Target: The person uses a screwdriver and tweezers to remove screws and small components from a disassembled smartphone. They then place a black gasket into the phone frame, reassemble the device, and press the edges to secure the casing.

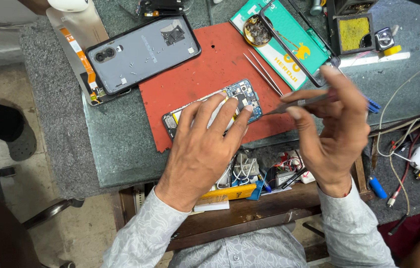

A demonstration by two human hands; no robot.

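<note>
Grey stone bench, phone repair under way.
Left hand (201, 149) presses spread fingers on the opened phone (212, 110) atop a red mat (210, 64); right hand (330, 124) pinches tweezers (297, 103). Beyond lies a green oblong package (289, 42).

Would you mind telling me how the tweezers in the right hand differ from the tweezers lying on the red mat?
The held tweezers are gripped by the right hand, tip aimed at the opened phone that the left hand steadies; the spare tweezers lie untouched on the red mat. The held pair points roughly level leftward; the spare pair lies diagonally. Both are slim, pointed metal tools.
</note>
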